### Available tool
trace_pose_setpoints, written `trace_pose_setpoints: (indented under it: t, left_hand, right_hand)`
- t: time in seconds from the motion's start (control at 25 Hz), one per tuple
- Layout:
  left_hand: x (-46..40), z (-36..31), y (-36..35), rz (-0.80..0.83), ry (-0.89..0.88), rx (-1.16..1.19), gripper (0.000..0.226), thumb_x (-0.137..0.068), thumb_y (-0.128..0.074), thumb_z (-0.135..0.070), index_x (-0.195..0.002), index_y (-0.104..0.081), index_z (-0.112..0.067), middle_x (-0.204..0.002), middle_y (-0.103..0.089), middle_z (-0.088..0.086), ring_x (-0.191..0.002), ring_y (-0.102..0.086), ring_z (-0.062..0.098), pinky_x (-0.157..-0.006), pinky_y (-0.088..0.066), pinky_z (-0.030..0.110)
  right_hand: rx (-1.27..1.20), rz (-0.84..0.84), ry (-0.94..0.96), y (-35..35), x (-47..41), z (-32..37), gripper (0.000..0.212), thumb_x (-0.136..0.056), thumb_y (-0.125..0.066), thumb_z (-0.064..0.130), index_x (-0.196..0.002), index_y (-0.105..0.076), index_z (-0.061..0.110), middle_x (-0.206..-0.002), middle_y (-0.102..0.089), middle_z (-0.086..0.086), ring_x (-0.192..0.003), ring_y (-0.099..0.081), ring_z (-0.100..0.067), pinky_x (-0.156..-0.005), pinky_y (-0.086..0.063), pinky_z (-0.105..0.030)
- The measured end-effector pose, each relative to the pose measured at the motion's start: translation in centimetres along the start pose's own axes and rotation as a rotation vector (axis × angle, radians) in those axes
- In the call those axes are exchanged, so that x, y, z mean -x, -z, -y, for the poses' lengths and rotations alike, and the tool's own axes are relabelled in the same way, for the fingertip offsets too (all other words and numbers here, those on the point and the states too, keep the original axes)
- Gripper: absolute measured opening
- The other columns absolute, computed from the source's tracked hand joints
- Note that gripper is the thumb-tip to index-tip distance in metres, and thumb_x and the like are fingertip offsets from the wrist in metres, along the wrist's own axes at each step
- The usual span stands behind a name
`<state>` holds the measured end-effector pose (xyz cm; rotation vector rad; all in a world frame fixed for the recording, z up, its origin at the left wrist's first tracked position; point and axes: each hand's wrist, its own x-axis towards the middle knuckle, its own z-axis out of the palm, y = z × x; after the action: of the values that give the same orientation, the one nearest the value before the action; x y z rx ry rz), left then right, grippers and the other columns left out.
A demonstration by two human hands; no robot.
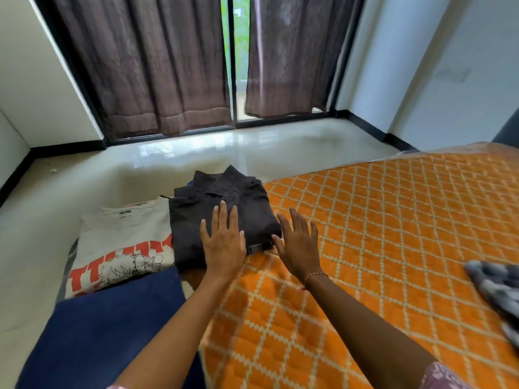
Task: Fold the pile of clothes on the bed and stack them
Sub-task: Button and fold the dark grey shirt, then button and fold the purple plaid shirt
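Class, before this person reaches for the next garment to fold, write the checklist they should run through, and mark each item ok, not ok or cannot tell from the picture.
1. Dark collared shirt folded and lying on the stack: ok.
2. Left hand flat on the shirt, holding nothing: ok.
3. Right hand open beside the shirt's edge, free to reach: ok.
4. Stack well in from the edge of the bed: not ok, it sits close to the corner.
5. Unfolded grey patterned garment within reach at the right: cannot tell.
6. White printed T-shirt lying flat beside the stack: ok.
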<state>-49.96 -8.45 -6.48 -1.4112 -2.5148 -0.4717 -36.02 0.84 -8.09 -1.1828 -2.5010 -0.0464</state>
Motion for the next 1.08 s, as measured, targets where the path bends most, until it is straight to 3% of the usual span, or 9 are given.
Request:
trace_pose_setpoints:
  t: [0.12, 0.28, 0.44, 0.52, 0.64, 0.72, 0.8, 0.92, 1.08]
  left_hand:
    - [3.9, -4.7, 0.3, 0.058, -0.043, 0.057, 0.067, -0.086, -0.066, -0.029, -0.144, -0.038, -0.010, -0.152, -0.033, 0.015, -0.140, -0.032, 0.030, -0.108, -0.030, 0.053]
    - [8.4, -13.0, 0.7, 0.232, -0.164, 0.111, 0.067, -0.098, -0.045, -0.034, -0.152, -0.012, -0.013, -0.159, -0.013, 0.010, -0.147, -0.014, 0.024, -0.114, -0.018, 0.045]
    - [12.1, -22.0, 0.0, 0.325, -0.321, 0.194, 0.064, -0.099, -0.043, -0.034, -0.152, -0.012, -0.014, -0.158, -0.014, 0.011, -0.146, -0.013, 0.024, -0.114, -0.015, 0.046]
    - [13.5, -26.4, -0.7, 0.377, -0.405, 0.172, 0.062, -0.100, -0.040, -0.035, -0.152, -0.012, -0.015, -0.159, -0.011, 0.010, -0.147, -0.010, 0.023, -0.115, -0.015, 0.045]
    - [15.1, -33.2, -1.9, 0.459, -0.536, 0.144, 0.059, -0.101, -0.036, -0.038, -0.151, -0.011, -0.019, -0.160, -0.005, 0.007, -0.147, -0.005, 0.022, -0.117, -0.012, 0.046]
    - [16.2, -36.9, -2.6, 0.523, -0.593, 0.161, 0.058, -0.102, -0.036, -0.038, -0.151, -0.012, -0.020, -0.160, -0.002, 0.007, -0.148, -0.003, 0.023, -0.116, -0.011, 0.047]
    - [17.1, -39.5, -3.6, 0.597, -0.604, 0.192, 0.058, -0.101, -0.037, -0.039, -0.151, -0.013, -0.021, -0.160, -0.002, 0.007, -0.147, -0.004, 0.024, -0.116, -0.011, 0.047]
    - [17.8, -41.1, -4.8, 0.794, -0.498, 0.420, 0.062, -0.098, -0.047, -0.040, -0.150, -0.019, -0.020, -0.159, -0.011, 0.009, -0.145, -0.017, 0.026, -0.113, -0.023, 0.048]
    - [18.6, -40.4, -5.0, 1.253, 0.028, 0.876, 0.063, -0.091, -0.055, -0.049, -0.144, -0.033, -0.021, -0.143, -0.042, 0.009, -0.125, -0.048, 0.028, -0.093, -0.045, 0.043]
  right_hand:
    - [0.145, 0.041, -0.090, 3.0, 5.1, -4.6, 0.059, -0.068, -0.082, 0.035, -0.121, -0.063, 0.016, -0.127, -0.059, -0.016, -0.115, -0.059, -0.033, -0.087, -0.047, -0.060]
    - [0.287, 0.105, -0.257, 7.4, 11.9, -12.4, 0.064, -0.059, -0.087, 0.035, -0.117, -0.066, 0.017, -0.125, -0.061, -0.016, -0.115, -0.060, -0.033, -0.084, -0.048, -0.061]
    - [0.370, 0.160, -0.395, 10.8, 18.2, -20.8, 0.063, -0.061, -0.087, 0.034, -0.118, -0.066, 0.015, -0.129, -0.058, -0.018, -0.119, -0.056, -0.034, -0.085, -0.048, -0.062]
    - [0.344, 0.180, -0.490, 11.8, 20.8, -25.2, 0.059, -0.081, -0.074, 0.032, -0.134, -0.053, 0.015, -0.146, -0.041, -0.019, -0.135, -0.039, -0.036, -0.099, -0.036, -0.063]
    - [0.396, 0.133, -0.643, 13.6, 24.4, -31.3, 0.069, -0.082, -0.072, 0.038, -0.142, -0.043, 0.017, -0.150, -0.034, -0.020, -0.139, -0.031, -0.036, -0.100, -0.031, -0.068]
    - [0.371, 0.260, -0.821, 14.4, 27.2, -35.4, 0.085, -0.088, -0.057, 0.055, -0.152, -0.011, 0.024, -0.159, -0.004, -0.018, -0.146, -0.002, -0.038, -0.105, -0.015, -0.072]
    - [0.249, 0.334, -1.115, 14.4, 29.9, -39.5, 0.102, -0.080, -0.055, 0.068, -0.151, 0.006, 0.028, -0.158, 0.012, -0.017, -0.144, 0.006, -0.044, -0.104, -0.013, -0.071]
    - [-0.092, 0.263, -1.366, 13.4, 31.7, -42.5, 0.081, -0.083, -0.059, 0.055, -0.148, -0.023, 0.024, -0.153, -0.018, -0.020, -0.133, -0.028, -0.048, -0.103, -0.030, -0.065]
    - [-0.148, 0.212, -1.258, 13.4, 29.6, -41.5, 0.027, -0.095, -0.047, 0.016, -0.111, -0.058, -0.002, -0.113, -0.059, -0.025, -0.101, -0.057, -0.041, -0.084, -0.048, -0.044]
